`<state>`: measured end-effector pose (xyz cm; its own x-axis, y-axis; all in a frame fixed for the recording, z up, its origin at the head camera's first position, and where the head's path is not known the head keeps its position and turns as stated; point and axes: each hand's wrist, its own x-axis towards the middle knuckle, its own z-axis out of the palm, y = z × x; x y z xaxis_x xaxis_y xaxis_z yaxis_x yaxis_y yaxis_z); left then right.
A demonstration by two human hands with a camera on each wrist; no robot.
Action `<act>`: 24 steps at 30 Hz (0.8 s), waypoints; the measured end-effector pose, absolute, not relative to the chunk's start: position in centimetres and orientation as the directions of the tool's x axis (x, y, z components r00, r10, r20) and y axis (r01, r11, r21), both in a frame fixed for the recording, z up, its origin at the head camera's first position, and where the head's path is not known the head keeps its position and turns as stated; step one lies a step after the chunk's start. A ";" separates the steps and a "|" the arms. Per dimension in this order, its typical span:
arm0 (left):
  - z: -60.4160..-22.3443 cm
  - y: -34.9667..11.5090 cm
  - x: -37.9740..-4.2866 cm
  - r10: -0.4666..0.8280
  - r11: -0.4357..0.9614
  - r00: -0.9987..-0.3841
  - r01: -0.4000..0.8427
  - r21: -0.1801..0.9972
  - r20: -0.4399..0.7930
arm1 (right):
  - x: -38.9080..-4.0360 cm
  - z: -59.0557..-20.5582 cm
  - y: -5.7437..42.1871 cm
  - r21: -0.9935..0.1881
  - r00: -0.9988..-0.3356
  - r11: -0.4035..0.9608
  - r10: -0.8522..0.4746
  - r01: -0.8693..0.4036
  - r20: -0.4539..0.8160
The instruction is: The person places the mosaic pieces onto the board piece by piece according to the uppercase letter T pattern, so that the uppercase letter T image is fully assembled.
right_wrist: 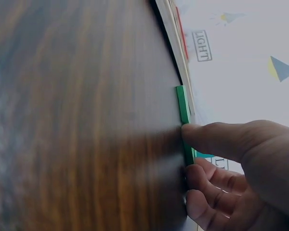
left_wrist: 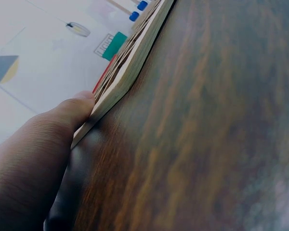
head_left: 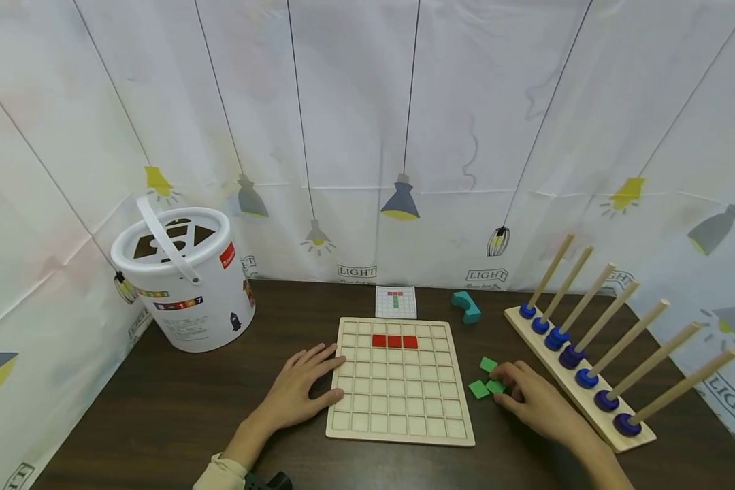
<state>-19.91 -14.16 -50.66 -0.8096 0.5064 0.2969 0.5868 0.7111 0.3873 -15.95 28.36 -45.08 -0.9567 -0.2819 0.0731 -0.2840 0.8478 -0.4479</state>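
Observation:
In the head view, a pale wooden grid board (head_left: 398, 407) lies in the middle of the table, with a row of 3 red square tiles (head_left: 395, 341) in its upper part. My left hand (head_left: 303, 384) rests at the board's left edge, fingers spread. The left wrist view shows its thumb (left_wrist: 79, 108) against the board's side. Right of the board lie several green square tiles (head_left: 479, 390). Over them is my right hand (head_left: 535, 401), its thumb and index finger around one tile. In the right wrist view the thumb touches a green tile (right_wrist: 183, 103) on the table.
Behind the board lies a pattern card (head_left: 407, 309) with red and green squares. A teal arched block (head_left: 467, 307) lies to its right. A wooden peg rack (head_left: 612, 422) with blue rings stands at the right, a white bucket (head_left: 205, 306) at the back left.

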 end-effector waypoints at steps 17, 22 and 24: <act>-50.3 -14.2 -20.0 0.505 0.700 -0.809 0.588 0.406 0.302 | -16.1 -45.4 28.4 -0.429 -0.951 0.849 -0.277 -0.310 0.139; -50.5 -14.2 -19.9 0.505 0.704 -0.806 0.591 0.393 0.308 | -16.2 -45.4 28.5 -0.441 -0.960 0.852 -0.249 -0.281 0.131; -50.5 -14.1 -19.9 0.508 0.704 -0.805 0.594 0.390 0.308 | -16.2 -45.5 28.6 -0.445 -0.963 0.854 -0.237 -0.269 0.127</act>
